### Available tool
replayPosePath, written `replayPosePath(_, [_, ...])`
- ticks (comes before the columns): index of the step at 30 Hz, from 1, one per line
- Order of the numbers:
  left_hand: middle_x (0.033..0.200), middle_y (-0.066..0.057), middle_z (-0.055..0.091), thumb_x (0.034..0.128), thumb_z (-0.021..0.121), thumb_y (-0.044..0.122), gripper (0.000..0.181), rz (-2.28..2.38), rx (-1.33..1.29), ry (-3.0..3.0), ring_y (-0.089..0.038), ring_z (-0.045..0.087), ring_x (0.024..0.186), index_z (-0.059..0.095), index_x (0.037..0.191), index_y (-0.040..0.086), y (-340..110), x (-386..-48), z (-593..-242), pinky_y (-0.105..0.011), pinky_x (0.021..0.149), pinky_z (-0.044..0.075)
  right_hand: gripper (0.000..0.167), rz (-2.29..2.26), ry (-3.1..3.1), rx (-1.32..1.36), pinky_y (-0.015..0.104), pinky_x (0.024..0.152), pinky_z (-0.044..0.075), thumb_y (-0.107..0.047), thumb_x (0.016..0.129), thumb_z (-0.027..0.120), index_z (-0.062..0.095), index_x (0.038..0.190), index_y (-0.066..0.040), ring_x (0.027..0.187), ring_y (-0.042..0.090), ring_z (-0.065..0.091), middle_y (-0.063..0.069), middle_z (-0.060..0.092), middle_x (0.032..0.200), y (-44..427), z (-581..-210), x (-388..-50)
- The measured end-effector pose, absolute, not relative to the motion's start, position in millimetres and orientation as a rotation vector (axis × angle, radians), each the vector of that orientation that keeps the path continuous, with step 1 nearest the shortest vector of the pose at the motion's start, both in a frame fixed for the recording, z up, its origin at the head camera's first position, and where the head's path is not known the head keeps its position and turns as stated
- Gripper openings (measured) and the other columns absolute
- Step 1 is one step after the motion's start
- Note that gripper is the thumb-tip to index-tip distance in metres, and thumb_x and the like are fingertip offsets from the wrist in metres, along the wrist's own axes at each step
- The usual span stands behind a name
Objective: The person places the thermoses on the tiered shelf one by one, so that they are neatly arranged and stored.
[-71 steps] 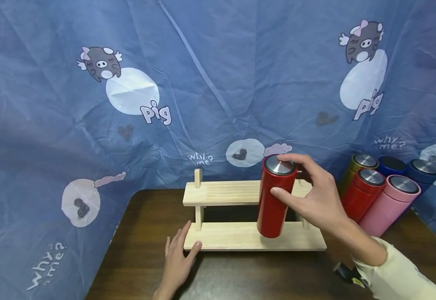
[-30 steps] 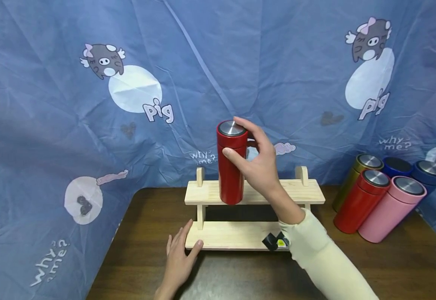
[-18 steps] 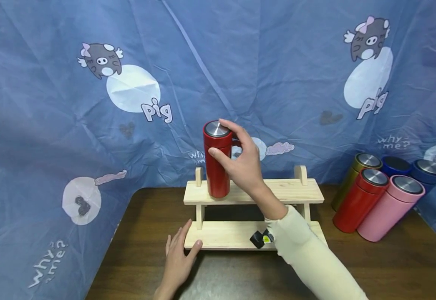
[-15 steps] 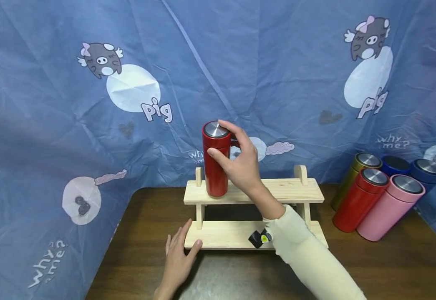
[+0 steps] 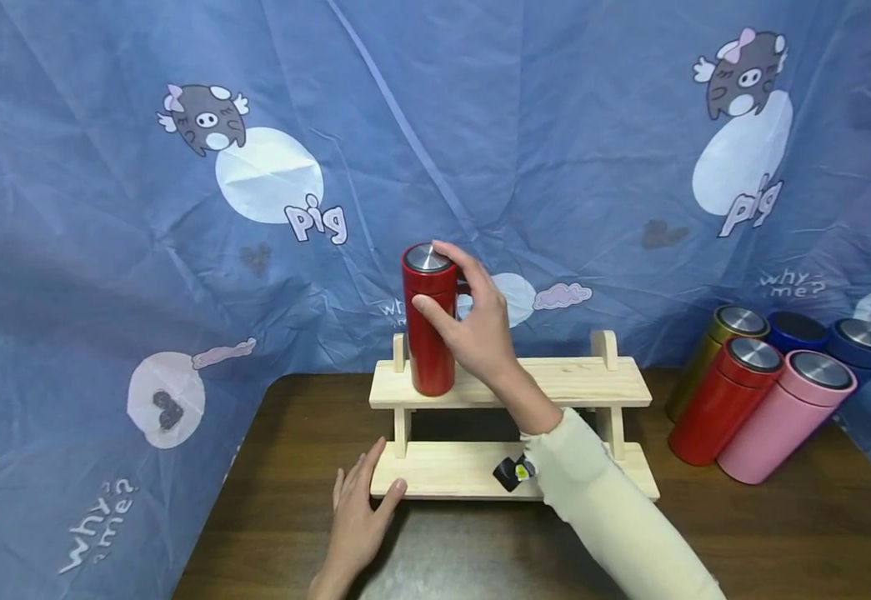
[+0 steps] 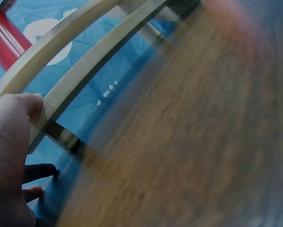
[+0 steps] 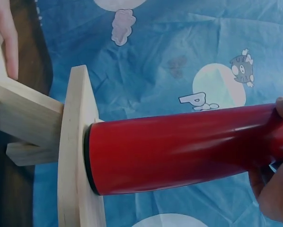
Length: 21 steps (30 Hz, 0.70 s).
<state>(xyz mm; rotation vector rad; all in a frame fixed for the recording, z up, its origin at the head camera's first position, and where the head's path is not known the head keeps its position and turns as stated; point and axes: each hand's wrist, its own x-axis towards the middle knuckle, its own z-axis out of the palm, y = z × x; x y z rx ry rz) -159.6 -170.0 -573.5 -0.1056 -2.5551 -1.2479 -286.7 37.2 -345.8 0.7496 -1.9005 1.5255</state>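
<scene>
The red flask [image 5: 431,354] stands mid-frame on the upper level of the rack [image 5: 555,381], apparently placed but not yet released: the right hand [image 5: 480,329] grips it near the lid; lower centre, the left hand [image 5: 360,517], fingers spread, touches the rack; far right, five other flasks [image 5: 795,407] stand off it

Gap between shelves [image 5: 573,382], sleeve [image 5: 593,483] across right

Red flask [image 5: 427,350]; pale wood-grained rack [image 5: 555,377]; blue pig-print cloth [image 5: 450,125]; brown table [image 5: 480,546].
</scene>
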Motion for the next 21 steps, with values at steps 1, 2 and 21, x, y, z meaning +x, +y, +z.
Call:
replayPosePath(1, [0.165, -0.017, 0.057, 0.1068, 0.073, 0.037, 0.067, -1.246, -0.107, -2.557, -0.056, 0.046, 0.153, 0.052, 0.165, 0.012, -170.0, -159.6, -573.4, -0.079, 0.127, 0.009, 0.068, 1.530, -1.914, 0.753, 0.045, 0.100, 0.057, -0.015, 0.097, 0.086, 0.058, 0.159, -0.013, 0.123, 0.028, 0.066, 0.013, 0.067, 0.145, 37.1, -345.6, -287.4])
replayPosePath(2, [0.165, -0.017, 0.057, 0.1067, 0.074, 0.037, 0.067, -1.245, -0.109, -2.554, -0.056, 0.046, 0.153, 0.052, 0.165, 0.012, -170.0, -159.6, -573.5, -0.080, 0.127, 0.009, 0.068, 1.532, -1.928, 0.756, 0.045, 0.101, 0.057, -0.015, 0.098, 0.085, 0.056, 0.160, -0.014, 0.125, 0.028, 0.066, 0.013, 0.066, 0.145, 37.0, -345.7, -288.2])
replayPosePath(21, [0.164, -0.017, 0.058, 0.1063, 0.074, 0.036, 0.067, -1.248, -0.104, -2.552, -0.055, 0.047, 0.153, 0.052, 0.165, 0.014, -170.6, -159.7, -572.9, -0.079, 0.128, 0.009, 0.076, 1.460, -2.006, 0.856, 0.045, 0.103, 0.057, -0.015, 0.099, 0.084, 0.048, 0.166, -0.015, 0.130, 0.028, 0.065, 0.015, 0.065, 0.149, 38.5, -345.6, -292.0])
